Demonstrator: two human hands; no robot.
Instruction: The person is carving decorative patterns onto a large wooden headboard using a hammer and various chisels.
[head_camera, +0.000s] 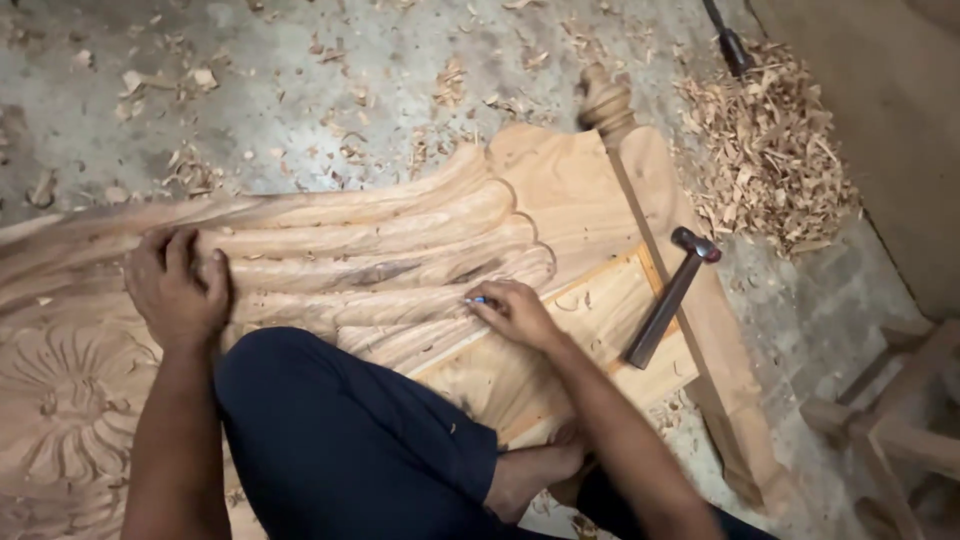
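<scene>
A large carved wooden panel (400, 250) lies flat on the floor, with long fluted ridges and a flower relief at its lower left. My left hand (175, 285) rests palm down on the ridges at the left, fingers spread. My right hand (515, 312) presses on the lower ridges near the panel's middle and pinches a small blue-tipped marking tool (478, 300) against the wood. My knee in dark trousers (330, 430) sits on the panel between my arms.
A hammer (670, 295) with a dark handle lies on the panel's recessed square at the right. A heap of wood shavings (770, 150) covers the concrete floor at the upper right. Wooden furniture legs (890, 420) stand at the lower right.
</scene>
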